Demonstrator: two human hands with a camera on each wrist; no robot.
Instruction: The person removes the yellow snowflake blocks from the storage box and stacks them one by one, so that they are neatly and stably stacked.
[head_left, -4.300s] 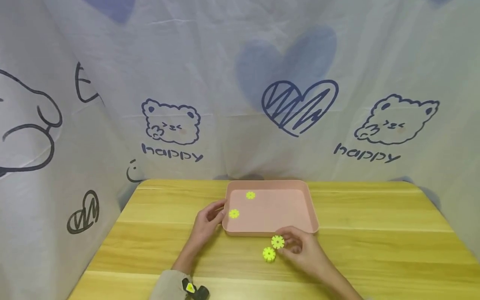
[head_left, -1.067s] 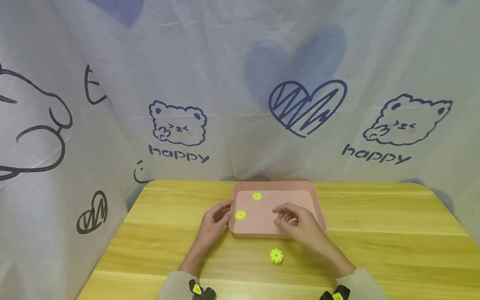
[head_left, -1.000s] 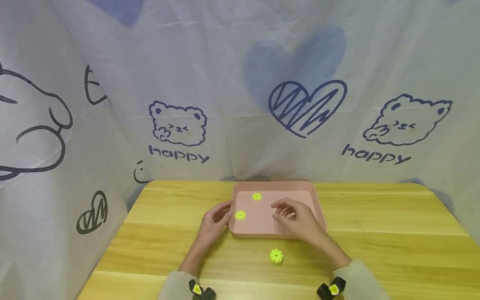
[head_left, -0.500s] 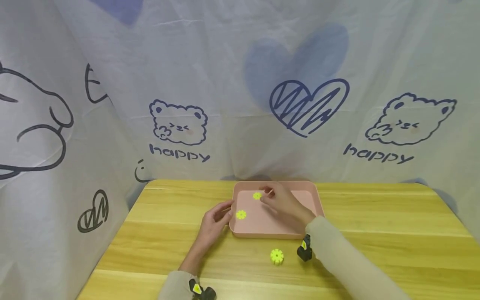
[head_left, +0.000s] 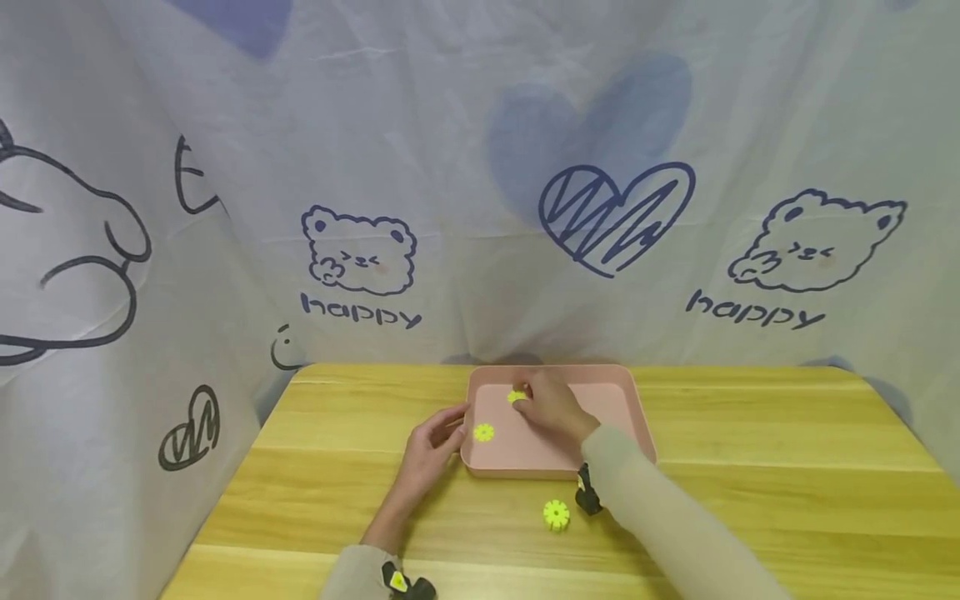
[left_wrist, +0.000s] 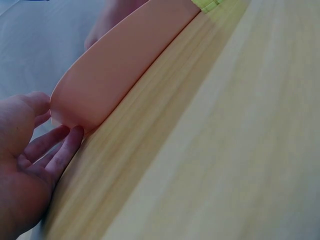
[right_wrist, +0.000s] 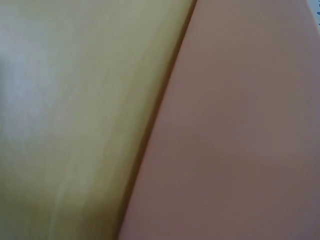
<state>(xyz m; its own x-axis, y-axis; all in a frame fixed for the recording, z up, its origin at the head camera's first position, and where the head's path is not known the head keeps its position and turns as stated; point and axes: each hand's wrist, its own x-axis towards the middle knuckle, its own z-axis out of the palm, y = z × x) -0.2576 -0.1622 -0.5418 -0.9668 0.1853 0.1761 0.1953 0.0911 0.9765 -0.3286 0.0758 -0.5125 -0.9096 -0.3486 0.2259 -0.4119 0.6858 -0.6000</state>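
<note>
My right hand (head_left: 553, 403) reaches into the pink tray (head_left: 647, 425), its thumb and forefinger pinching a yellow-green notched disc (head_left: 515, 397) near the back left. The fingers cover part of that disc. A second notched disc (head_left: 483, 432) lies flat by the tray's left wall. At that wall my left hand (head_left: 427, 454) rests with loosely extended fingers touching the outside. In the left wrist view, the left hand's fingertips (left_wrist: 76, 131) meet the tray's lower corner. On the table before the tray sits another notched disc (head_left: 557, 515), thick-looking. The right wrist view shows no fingers.
The wooden table (head_left: 750, 500) carries the tray near its back edge. Behind it hangs a pale cloth (head_left: 465, 192) with hearts and bears, which also runs along the left side. My right sleeve (head_left: 660, 512) crosses the tray's front edge.
Earlier my right hand held a disc at the tray's front edge; that disc is no longer visible. The hand has since moved to the back-left disc and pinched it. My left hand stays put.
</note>
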